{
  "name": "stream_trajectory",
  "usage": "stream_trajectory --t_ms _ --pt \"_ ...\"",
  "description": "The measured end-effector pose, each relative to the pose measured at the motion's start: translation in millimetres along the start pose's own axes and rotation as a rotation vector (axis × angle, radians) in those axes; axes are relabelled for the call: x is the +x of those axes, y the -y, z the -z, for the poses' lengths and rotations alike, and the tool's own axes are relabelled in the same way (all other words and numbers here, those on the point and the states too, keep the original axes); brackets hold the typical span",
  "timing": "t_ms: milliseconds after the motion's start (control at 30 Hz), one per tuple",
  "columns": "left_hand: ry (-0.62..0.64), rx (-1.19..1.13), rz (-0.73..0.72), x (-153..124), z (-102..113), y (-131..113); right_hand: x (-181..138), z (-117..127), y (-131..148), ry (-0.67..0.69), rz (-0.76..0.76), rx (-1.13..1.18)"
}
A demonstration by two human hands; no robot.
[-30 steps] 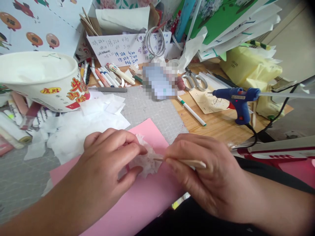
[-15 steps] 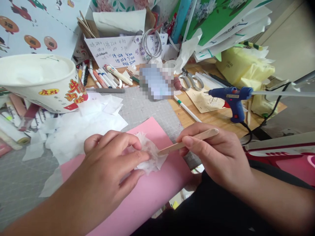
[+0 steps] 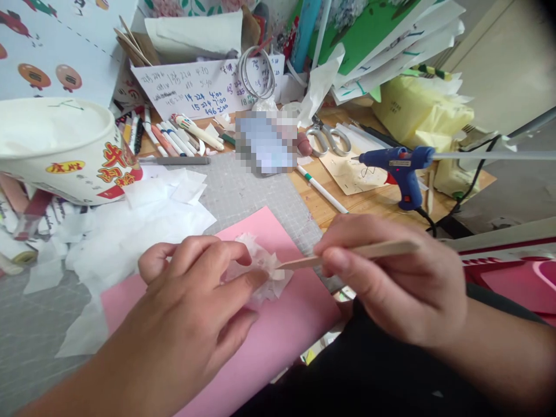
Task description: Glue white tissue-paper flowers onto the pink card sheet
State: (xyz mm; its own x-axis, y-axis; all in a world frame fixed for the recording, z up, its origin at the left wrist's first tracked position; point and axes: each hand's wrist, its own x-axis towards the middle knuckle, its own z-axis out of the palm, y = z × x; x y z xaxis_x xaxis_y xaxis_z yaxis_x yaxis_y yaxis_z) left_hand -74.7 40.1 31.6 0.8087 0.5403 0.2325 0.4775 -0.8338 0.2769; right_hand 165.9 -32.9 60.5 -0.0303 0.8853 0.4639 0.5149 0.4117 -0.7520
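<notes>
The right hand [image 3: 397,289] has drawn rightward compared with the earlier frames, and the wooden craft stick [image 3: 382,249] lies flatter in it. Its fingers are closed on the stick, thumb against index, a little way back from the tip. The stick's long axis runs from the right edge of the ruffled white tissue-paper piece [image 3: 258,253] out past the right edge of the pink sheet [image 3: 260,353]. The tissue-paper piece rests on this pink sheet, near its far corner, just beyond the left hand [image 3: 200,295], which is the nearer one. The left fingers are bent and loosely spread, with a gap between thumb and index; the index tip presses on the tissue-paper piece. Whether the stick's tip touches that index finger or only the tissue is hard to tell, as the two overlap there.
</notes>
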Motion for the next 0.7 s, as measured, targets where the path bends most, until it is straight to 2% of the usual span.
stream_trajectory --t_ms 67,133,267,467,567,700 --pt "-0.019 -0.020 0.005 -1 1 1 0 2 -4 -0.134 -0.044 0.069" --pt "-0.051 -0.030 -0.011 -1 1 4 1 3 -11 -0.195 -0.116 0.104" --pt "-0.117 -0.003 -0.052 -3 2 8 5 4 -25 -0.113 -0.347 0.197" --pt "-0.097 0.001 -0.083 -5 0 9 3 -4 -30 -0.040 -0.589 0.468" --pt "-0.079 0.008 -0.104 -5 1 9 1 -8 -29 -0.038 -0.662 0.565" --pt "-0.039 -0.007 -0.142 -7 0 5 1 -11 -29 -0.049 -0.686 0.623"
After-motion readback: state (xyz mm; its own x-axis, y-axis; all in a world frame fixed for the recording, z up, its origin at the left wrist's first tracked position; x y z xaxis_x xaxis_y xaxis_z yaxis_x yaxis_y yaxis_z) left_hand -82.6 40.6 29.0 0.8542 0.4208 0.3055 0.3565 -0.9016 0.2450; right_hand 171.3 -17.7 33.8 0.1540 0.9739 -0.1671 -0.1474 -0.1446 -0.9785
